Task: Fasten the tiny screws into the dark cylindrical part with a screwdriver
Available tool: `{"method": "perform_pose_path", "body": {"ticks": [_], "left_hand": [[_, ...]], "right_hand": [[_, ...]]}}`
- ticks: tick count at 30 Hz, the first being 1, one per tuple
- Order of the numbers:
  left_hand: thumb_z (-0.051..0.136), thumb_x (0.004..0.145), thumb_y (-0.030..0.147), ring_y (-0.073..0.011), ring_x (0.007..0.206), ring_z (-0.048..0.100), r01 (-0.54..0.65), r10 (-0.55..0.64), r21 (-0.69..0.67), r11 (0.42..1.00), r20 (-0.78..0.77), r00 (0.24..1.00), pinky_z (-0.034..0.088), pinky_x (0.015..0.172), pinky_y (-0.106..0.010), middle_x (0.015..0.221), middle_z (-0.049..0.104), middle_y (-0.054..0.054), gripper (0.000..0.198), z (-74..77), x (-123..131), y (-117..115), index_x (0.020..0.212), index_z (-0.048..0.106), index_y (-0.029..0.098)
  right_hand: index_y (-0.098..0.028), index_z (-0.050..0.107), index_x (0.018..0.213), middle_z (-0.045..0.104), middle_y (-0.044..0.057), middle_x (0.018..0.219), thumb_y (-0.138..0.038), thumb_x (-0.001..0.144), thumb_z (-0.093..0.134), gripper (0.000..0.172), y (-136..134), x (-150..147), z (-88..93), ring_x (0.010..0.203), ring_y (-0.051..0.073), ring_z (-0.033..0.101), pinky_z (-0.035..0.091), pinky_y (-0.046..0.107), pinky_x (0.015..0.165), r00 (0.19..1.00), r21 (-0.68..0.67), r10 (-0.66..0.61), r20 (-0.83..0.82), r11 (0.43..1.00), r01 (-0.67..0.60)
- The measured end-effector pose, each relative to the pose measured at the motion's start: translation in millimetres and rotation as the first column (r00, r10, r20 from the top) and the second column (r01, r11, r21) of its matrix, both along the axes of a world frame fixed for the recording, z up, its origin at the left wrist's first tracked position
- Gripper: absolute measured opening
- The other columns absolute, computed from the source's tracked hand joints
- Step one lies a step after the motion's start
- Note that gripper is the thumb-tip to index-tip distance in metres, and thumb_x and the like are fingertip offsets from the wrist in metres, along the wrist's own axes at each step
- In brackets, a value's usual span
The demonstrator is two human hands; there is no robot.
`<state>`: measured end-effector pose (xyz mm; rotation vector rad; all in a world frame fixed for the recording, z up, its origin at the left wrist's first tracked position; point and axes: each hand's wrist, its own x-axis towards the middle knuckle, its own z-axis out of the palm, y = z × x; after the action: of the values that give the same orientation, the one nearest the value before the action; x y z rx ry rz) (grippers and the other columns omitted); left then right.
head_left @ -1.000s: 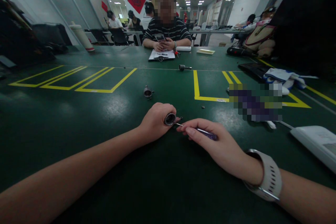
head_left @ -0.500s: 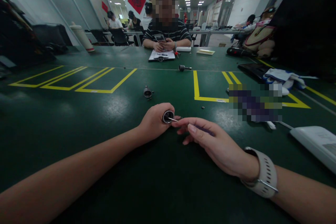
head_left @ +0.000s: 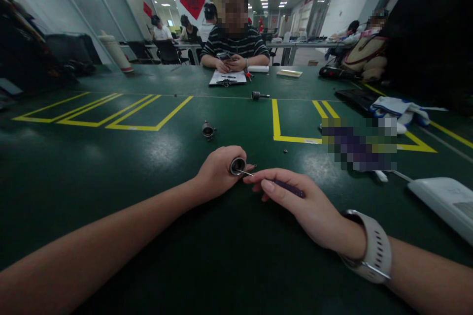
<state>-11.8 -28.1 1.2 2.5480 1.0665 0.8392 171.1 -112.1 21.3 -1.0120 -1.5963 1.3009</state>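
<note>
My left hand (head_left: 220, 171) is wrapped round a hollow metal cylinder (head_left: 237, 166), its open end turned towards my right hand. Between the thumb and fingers of my right hand (head_left: 291, 192) lies a screwdriver with a dark purple handle (head_left: 290, 188). Its thin metal shaft reaches into the mouth of the cylinder, where the tip is hidden. Beyond my left hand a small metal part with side pins (head_left: 208, 130) stands on the green table (head_left: 155, 236). A tiny nut (head_left: 285, 151) lies to the right of the cylinder.
Farther back lies a metal piece with a stem (head_left: 259, 95). Yellow tape (head_left: 274, 120) marks boxes on the table. A white device (head_left: 445, 202) with a cable sits at the right, near a cloth (head_left: 399, 108). Across the table a person (head_left: 236, 49) sits behind a clipboard (head_left: 227, 78).
My right hand has shifted slightly and its fingers have drawn in round the screwdriver handle. The shaft still enters the cylinder. My left hand has barely moved.
</note>
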Motion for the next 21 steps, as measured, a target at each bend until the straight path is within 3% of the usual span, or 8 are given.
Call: {"method": "perform_pose_path", "body": {"ticks": [4,8,10,13,16,19,21], "left_hand": [[0.058,0.080,0.027,-0.0112,0.057,0.045,0.014,-0.014,0.019,1.000,-0.040,0.999,0.033,0.054,-0.024,0.063,0.049,0.003,0.020,-0.2,-1,0,0.067,0.046,0.017],[0.057,0.081,0.022,-0.0122,0.059,0.046,0.024,-0.018,0.061,0.998,-0.093,0.995,0.033,0.057,-0.024,0.064,0.049,0.002,0.016,-0.6,-1,1,0.068,0.047,0.017],[0.056,0.081,0.022,-0.0123,0.060,0.046,0.040,-0.030,0.087,0.995,-0.116,0.993,0.033,0.057,-0.025,0.064,0.050,0.003,0.016,0.0,-1,1,0.068,0.048,0.017],[0.056,0.081,0.021,-0.0119,0.059,0.045,0.063,-0.047,0.105,0.992,-0.144,0.989,0.032,0.058,-0.025,0.063,0.049,0.003,0.016,1.4,-1,0,0.068,0.048,0.017],[0.054,0.080,0.017,-0.0120,0.059,0.045,0.077,-0.058,0.110,0.991,-0.163,0.985,0.032,0.058,-0.025,0.064,0.049,0.003,0.013,2.1,-2,-1,0.068,0.049,0.017],[0.053,0.078,0.013,-0.0120,0.060,0.045,0.102,-0.086,0.104,0.989,-0.154,0.984,0.032,0.058,-0.025,0.064,0.049,0.002,0.010,1.9,-2,-1,0.069,0.049,0.017],[0.053,0.077,0.013,-0.0120,0.060,0.045,0.114,-0.100,0.095,0.989,-0.140,0.985,0.032,0.058,-0.025,0.064,0.049,0.002,0.010,1.6,-2,-1,0.069,0.048,0.016]], "right_hand": [[-0.024,0.067,0.099,0.068,0.002,0.101,-0.030,0.089,0.051,0.020,-2,1,0.3,0.092,0.017,0.061,0.047,0.032,0.081,0.998,0.068,-0.056,0.003,0.996,0.055],[-0.022,0.068,0.095,0.068,0.003,0.093,-0.026,0.088,0.052,0.018,-4,-1,2.0,0.090,0.017,0.062,0.047,0.032,0.080,0.984,0.210,-0.149,0.098,0.970,0.126],[-0.022,0.068,0.094,0.068,0.002,0.089,-0.025,0.088,0.052,0.018,-4,-1,2.3,0.088,0.017,0.062,0.046,0.032,0.079,0.980,0.219,-0.149,0.134,0.969,0.117],[-0.023,0.069,0.093,0.068,0.002,0.090,-0.028,0.087,0.053,0.018,-1,0,0.8,0.086,0.018,0.062,0.046,0.033,0.078,0.990,0.114,-0.110,0.093,0.989,0.099],[-0.020,0.070,0.088,0.069,0.005,0.093,-0.030,0.086,0.054,0.019,6,5,-2.9,0.086,0.018,0.061,0.046,0.032,0.076,0.988,-0.110,-0.097,-0.116,0.990,0.084],[-0.017,0.069,0.086,0.069,0.007,0.094,-0.030,0.087,0.052,0.020,14,9,-6.4,0.085,0.016,0.060,0.047,0.030,0.072,0.925,-0.335,-0.094,-0.367,0.941,-0.038],[-0.017,0.068,0.087,0.068,0.006,0.093,-0.029,0.088,0.051,0.021,17,9,-7.3,0.083,0.015,0.060,0.048,0.029,0.070,0.884,-0.408,-0.098,-0.457,0.906,-0.110]]}}
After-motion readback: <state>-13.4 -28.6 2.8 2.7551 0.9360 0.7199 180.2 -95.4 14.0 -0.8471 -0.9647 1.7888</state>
